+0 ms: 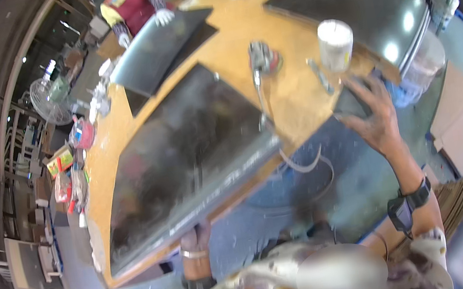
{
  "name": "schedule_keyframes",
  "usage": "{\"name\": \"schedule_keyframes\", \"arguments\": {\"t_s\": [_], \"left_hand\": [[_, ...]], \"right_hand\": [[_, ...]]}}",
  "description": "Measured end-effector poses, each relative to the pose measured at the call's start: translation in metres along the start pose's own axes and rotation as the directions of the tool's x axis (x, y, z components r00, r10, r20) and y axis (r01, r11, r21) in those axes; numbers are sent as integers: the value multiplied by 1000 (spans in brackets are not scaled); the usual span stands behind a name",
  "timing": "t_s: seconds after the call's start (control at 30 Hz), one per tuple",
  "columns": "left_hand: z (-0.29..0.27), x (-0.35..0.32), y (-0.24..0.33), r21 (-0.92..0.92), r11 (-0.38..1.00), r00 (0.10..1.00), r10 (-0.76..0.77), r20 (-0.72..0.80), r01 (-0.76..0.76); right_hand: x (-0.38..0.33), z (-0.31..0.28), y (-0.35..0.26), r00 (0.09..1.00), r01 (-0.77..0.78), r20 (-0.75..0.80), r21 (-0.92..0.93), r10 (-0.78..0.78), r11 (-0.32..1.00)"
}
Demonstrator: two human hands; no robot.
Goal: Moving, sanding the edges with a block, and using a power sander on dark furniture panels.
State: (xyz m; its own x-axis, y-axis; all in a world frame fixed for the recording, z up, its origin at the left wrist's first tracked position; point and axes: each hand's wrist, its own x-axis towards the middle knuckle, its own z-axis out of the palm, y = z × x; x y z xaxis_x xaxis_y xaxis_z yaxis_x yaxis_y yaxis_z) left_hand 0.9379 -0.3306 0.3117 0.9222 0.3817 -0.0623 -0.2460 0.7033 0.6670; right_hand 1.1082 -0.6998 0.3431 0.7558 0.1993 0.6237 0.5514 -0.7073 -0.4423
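A large glossy dark panel (pixel 185 158) lies on the wooden table in front of me, its pale near edge slightly overhanging. My left hand (pixel 196 236) is at that near edge; its fingers are hidden beneath the panel. Off the table's right corner, my right hand (pixel 375 115) has thumb and fingers around a flat dark grey pad (pixel 352 102), whose exact kind is unclear. Just beyond that hand stand a white tub (pixel 336 43) and a slim grey hand tool (pixel 319 75). A power sander (pixel 263 59) with a hose rests past the panel's right corner.
Across the wooden table (pixel 226 33), a gloved co-worker (pixel 134 5) handles another dark panel (pixel 159 53). Stacked dark panels (pixel 355 7) lie at the far right. Bottles and a pink container (pixel 82 133) line the left edge. A pale hose (pixel 307 165) hangs by the near edge; cardboard (pixel 461 199) stands right.
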Motion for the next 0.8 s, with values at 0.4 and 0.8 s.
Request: {"name": "schedule_keyframes", "arguments": {"t_s": [0.4,0.8], "left_hand": [[-27,-2,-19,-65,997,999,-32,6,33],[-8,10,-26,-151,979,979,-109,172,136]], "right_hand": [[42,7,-54,962,196,184,43,-201,980],[27,-20,-79,989,91,102,129,-105,987]]}}
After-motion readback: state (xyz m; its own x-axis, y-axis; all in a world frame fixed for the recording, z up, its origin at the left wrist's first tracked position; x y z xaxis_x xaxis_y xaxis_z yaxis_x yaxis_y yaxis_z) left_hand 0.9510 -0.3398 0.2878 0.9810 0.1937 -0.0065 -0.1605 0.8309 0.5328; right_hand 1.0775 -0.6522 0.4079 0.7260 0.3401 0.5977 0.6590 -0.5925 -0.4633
